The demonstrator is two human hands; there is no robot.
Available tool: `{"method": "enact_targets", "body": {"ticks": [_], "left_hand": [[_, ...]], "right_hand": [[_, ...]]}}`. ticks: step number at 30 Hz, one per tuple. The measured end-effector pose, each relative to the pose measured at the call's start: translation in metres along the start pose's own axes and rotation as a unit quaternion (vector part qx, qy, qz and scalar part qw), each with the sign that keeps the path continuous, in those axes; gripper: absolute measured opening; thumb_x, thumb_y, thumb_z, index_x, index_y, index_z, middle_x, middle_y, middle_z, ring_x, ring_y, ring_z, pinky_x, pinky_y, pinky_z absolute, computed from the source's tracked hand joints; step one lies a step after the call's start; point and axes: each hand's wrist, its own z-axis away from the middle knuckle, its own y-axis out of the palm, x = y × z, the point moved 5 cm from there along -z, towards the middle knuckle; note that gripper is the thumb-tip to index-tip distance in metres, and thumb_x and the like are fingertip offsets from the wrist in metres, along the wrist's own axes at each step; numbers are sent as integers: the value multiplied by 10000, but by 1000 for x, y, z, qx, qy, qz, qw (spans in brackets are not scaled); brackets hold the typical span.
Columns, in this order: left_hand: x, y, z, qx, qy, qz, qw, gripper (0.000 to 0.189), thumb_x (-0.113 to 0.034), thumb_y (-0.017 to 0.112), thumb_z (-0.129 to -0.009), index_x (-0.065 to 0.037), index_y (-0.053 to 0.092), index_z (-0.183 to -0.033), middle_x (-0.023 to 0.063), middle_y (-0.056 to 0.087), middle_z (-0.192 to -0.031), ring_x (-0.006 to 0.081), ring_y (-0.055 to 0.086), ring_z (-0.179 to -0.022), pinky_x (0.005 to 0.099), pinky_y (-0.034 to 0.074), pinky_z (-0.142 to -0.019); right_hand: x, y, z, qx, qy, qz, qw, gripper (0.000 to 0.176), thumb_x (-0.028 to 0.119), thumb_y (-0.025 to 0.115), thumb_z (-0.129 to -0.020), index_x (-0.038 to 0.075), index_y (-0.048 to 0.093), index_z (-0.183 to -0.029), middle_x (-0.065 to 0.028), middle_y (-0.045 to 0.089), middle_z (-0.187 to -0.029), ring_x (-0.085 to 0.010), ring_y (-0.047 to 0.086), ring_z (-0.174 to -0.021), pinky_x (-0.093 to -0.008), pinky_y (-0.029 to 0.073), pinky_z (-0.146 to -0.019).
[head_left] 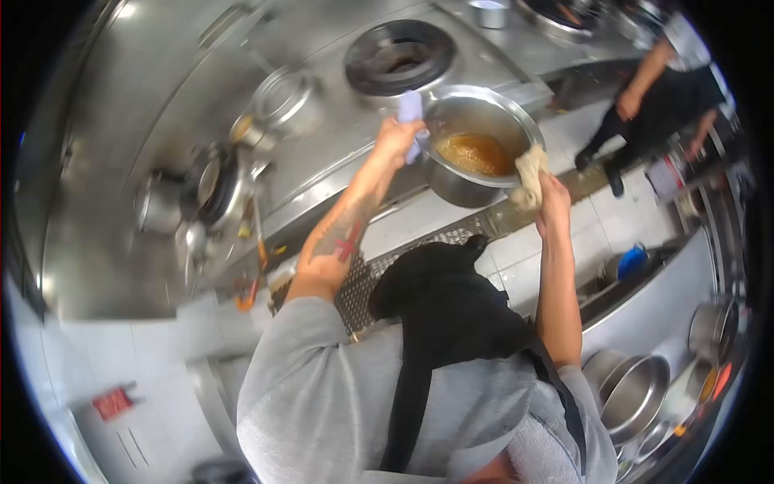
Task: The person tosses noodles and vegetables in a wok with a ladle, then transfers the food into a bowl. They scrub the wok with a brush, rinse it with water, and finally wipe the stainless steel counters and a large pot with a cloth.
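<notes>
Obs.: both hands are on a large steel pot [456, 187], just near of the round burner opening [401, 55] in the steel range counter [322, 161]. The pot is about a third full of brown liquid [476, 153].

Left hand [395, 139]: closed on the pot's left rim through a pale blue cloth [412, 111].
Right hand [553, 198]: closed on the right rim through a beige cloth [529, 174]; its fingers are hidden under the fabric.

The pot looks slightly tilted. The wide lens bends the view, so I cannot tell whether its base rests on the counter edge or hangs clear over the floor grate [379, 270].

Surroundings: a smaller pot [282, 98] stands far left on the range, and stacked steel bowls [635, 394] sit near right. Another person [665, 85] stands far right, well apart.

Judgement on handling:
- Cloth should cover every finger that meets metal.
- The two grips should sit opposite each other across the rim.
- Carry the rim level and move it slowly, so the liquid does not surge to one side.
- The wrists are best held straight, with the load close to the body.
</notes>
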Motion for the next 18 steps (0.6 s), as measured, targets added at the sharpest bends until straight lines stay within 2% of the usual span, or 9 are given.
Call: {"method": "enact_targets", "body": {"ticks": [3,5,9,10,13,15,16,17,18], "left_hand": [[-37,-117,24,-128,-66,-82,986,313,-174,739,-784,56,664,-983,110,669,-757,199,606,-547,353,431,-409],[-22,-207,5,-151,-91,-130,976,313,-158,738,-787,63,657,-993,136,674,-797,214,631,-584,361,470,-446],[-22,-337,0,-277,-20,-38,960,346,-118,734,-794,120,629,-1021,177,672,-932,266,668,-694,392,530,-560],[-12,-376,-11,-305,-24,-81,949,390,-181,752,-769,114,656,-1006,170,681,-927,241,665,-710,389,522,-583],[-11,-443,-11,-345,-44,-179,920,437,-250,766,-735,81,691,-1010,171,707,-951,237,691,-760,385,542,-643],[-15,-466,-12,-371,-125,-361,846,430,-277,766,-716,51,710,-987,184,716,-963,260,716,-815,376,561,-669],[-18,-466,-7,-345,-119,-394,844,486,-281,738,-727,56,663,-1070,214,704,-1043,317,708,-958,391,566,-793],[-5,-481,-23,-334,-116,-400,846,486,-281,738,-727,56,663,-1070,214,704,-1043,317,708,-958,391,566,-793],[16,-504,-36,-352,-70,-462,811,537,-284,727,-725,64,620,-1120,236,684,-1088,343,686,-1010,411,544,-842]], "right_hand": [[-28,99,-14,124,40,23,991,390,187,599,-968,-75,553,-1253,-126,675,-1075,-201,680,-929,-327,558,-733],[-54,137,-11,132,47,34,990,376,198,606,-967,-60,561,-1237,-119,673,-1072,-197,678,-931,-321,557,-716],[-103,177,8,139,97,51,984,344,201,608,-967,-42,571,-1208,-120,669,-1066,-195,674,-908,-327,556,-728],[-118,184,14,148,113,62,980,329,196,605,-967,-37,575,-1197,-123,666,-1070,-196,671,-908,-338,557,-742],[-155,178,43,178,117,29,977,318,184,588,-972,-37,573,-1199,-132,659,-1088,-197,664,-924,-345,553,-782],[-186,150,53,152,126,46,979,316,180,571,-979,-39,574,-1207,-135,658,-1087,-195,662,-933,-336,560,-773],[-206,129,56,134,122,42,983,328,182,567,-981,-46,571,-1217,-133,659,-1083,-195,664,-928,-331,563,-760],[-224,107,62,115,118,37,986,340,184,562,-983,-53,568,-1227,-131,660,-1080,-195,665,-924,-326,566,-746],[-240,83,74,81,137,50,986,352,186,534,-992,-62,561,-1241,-142,659,-1103,-218,671,-939,-340,569,-773]]}}
